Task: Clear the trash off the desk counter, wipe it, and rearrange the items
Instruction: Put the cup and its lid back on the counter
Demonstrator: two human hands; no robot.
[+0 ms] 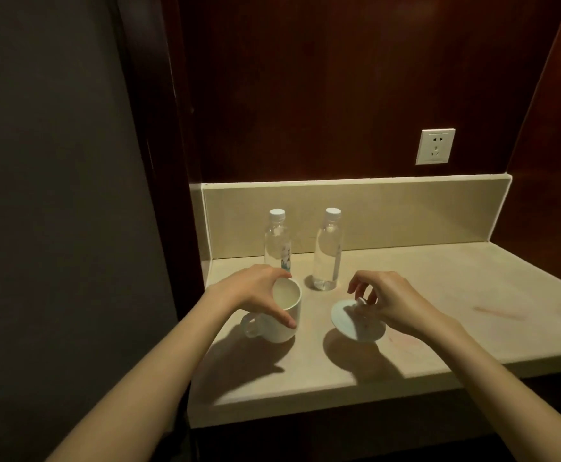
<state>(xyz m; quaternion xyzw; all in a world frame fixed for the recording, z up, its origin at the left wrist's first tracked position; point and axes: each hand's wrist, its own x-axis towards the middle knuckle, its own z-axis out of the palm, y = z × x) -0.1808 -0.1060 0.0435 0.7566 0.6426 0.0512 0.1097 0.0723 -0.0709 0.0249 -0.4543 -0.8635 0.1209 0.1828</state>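
A white mug [280,323] stands upright on the beige counter [439,295], handle toward the front left. My left hand [256,291] grips it from above, fingers and thumb curled round the rim. To its right my right hand [389,301] pinches the knob of a white lid [349,323] and holds it tilted just above the counter, its underside facing left. Two clear water bottles with white caps, one [277,241] behind the mug and one [327,251] to its right, stand near the back.
A low beige backsplash [405,211] runs along the rear of the counter. A white wall socket [435,146] sits on the dark wood panel above it. Faint reddish marks [499,313] show on the counter's right side. The counter's front edge [339,398] is close to me.
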